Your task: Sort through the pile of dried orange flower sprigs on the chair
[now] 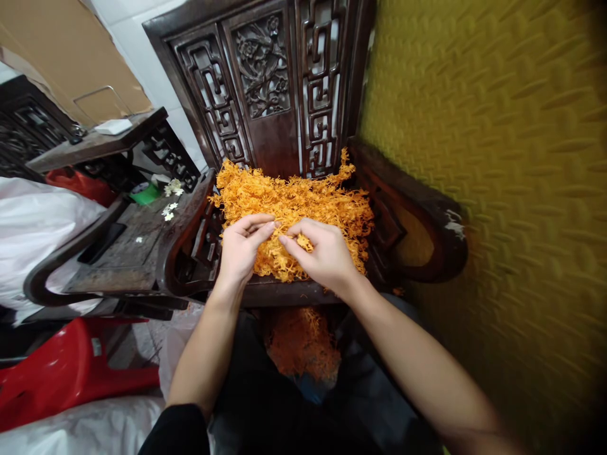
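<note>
A large heap of orange, thin-branched pieces [294, 196] fills the seat of a dark carved wooden chair [272, 142]. Over the front of this heap, my left hand [244, 243] has its thumb and index finger pinched together. Close on its right, my right hand [325, 249] is pinched as well, its fingertips pointing at those of the left. Between the two sets of fingertips there seems to be a small orange branched piece [281, 231], hard to separate from the heap behind. Below the seat, between the legs, lies more orange material [303, 344] in shadow.
A textured yellow-green surface [497, 158] rises along the right. To the left is a wooden side table [123, 253] with small white flower-like pieces [169, 212] and a green tape roll [145, 193]. Further down are a red plastic stool [71, 366] and white sacks [42, 234].
</note>
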The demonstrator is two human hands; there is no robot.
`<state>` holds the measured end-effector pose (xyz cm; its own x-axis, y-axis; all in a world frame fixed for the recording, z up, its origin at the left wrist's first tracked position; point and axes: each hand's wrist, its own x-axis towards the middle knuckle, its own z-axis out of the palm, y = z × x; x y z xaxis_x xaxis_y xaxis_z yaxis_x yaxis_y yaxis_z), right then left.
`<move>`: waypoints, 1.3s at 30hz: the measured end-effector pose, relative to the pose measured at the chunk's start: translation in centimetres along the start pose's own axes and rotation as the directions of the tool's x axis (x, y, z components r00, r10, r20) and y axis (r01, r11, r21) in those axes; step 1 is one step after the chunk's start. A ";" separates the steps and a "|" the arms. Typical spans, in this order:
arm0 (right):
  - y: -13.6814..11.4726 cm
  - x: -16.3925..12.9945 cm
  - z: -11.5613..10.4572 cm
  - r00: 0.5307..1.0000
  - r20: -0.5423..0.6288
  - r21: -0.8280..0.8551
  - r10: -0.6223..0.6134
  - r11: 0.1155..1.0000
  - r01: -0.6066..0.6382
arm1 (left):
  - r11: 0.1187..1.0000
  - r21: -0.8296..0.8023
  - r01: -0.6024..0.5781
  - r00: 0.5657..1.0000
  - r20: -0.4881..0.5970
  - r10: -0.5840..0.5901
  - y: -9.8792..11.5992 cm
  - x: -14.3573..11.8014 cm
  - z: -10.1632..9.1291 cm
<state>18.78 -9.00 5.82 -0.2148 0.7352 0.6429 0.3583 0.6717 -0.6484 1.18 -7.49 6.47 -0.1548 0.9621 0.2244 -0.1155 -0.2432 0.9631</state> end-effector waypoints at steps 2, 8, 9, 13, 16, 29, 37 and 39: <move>-0.2 -0.1 0.3 0.998 -0.044 0.014 -0.047 0.999 0.048 | 0.999 -0.030 -0.036 0.993 -0.117 0.033 -0.1 0.1 0.2; -0.6 -0.8 1.5 0.941 -0.242 0.019 -0.237 0.968 0.249 | 0.981 -0.032 -0.193 0.952 -0.249 0.180 -0.3 0.7 1.5; -0.7 -0.9 1.5 0.919 -0.297 0.023 -0.259 0.960 0.278 | 0.976 -0.019 -0.217 0.936 -0.287 0.202 -0.4 1.1 1.4; -0.9 -0.9 1.1 0.862 -0.448 0.084 -0.238 0.948 0.306 | 0.973 -0.120 -0.195 0.891 -0.436 0.125 -0.5 2.6 0.0; -0.6 -0.3 0.8 0.917 -0.399 0.339 0.016 0.931 0.132 | 0.977 -0.123 -0.177 0.923 -0.366 0.121 -0.4 2.4 -0.5; -0.3 0.9 -1.2 0.868 0.227 0.850 0.441 0.345 -0.398 | 0.988 -0.021 -0.152 0.976 -0.161 0.147 -0.7 0.9 -0.5; -0.2 0.4 -0.6 0.903 0.168 0.546 0.395 0.725 -0.419 | 0.987 0.102 -0.125 0.990 -0.047 0.130 -0.1 -0.5 0.6; 0.0 0.3 -0.3 0.927 0.069 0.335 0.368 0.867 -0.368 | 0.986 0.110 -0.127 0.991 -0.022 0.130 -0.1 -0.9 1.0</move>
<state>18.95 -8.78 6.13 -0.1298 0.9350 0.3301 0.0853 0.3422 -0.9358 2.26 -8.18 6.33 -0.1900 0.9195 0.3441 0.0139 -0.3480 0.9374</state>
